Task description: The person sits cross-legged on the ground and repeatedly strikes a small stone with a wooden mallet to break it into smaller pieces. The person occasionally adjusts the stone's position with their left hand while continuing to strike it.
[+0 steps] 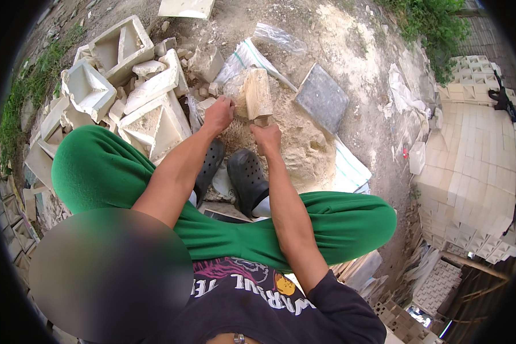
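My right hand is wrapped round the short handle of a dusty wooden mallet. Its thick pale head points away from me, above a heap of sandy, crumbled material. Just left of the mallet, my left hand is closed with the fingers curled; what it grips, if anything, is hidden. Under the heap lies a white woven sack with blue-green stripes. My feet, in dark clogs, are planted at the near side of the heap, below both hands.
Broken, cream-coloured hollow blocks are piled on the left. A grey square slab rests at the heap's right edge. Clear plastic lies beyond. Stacked pale blocks stand far right, with green plants behind.
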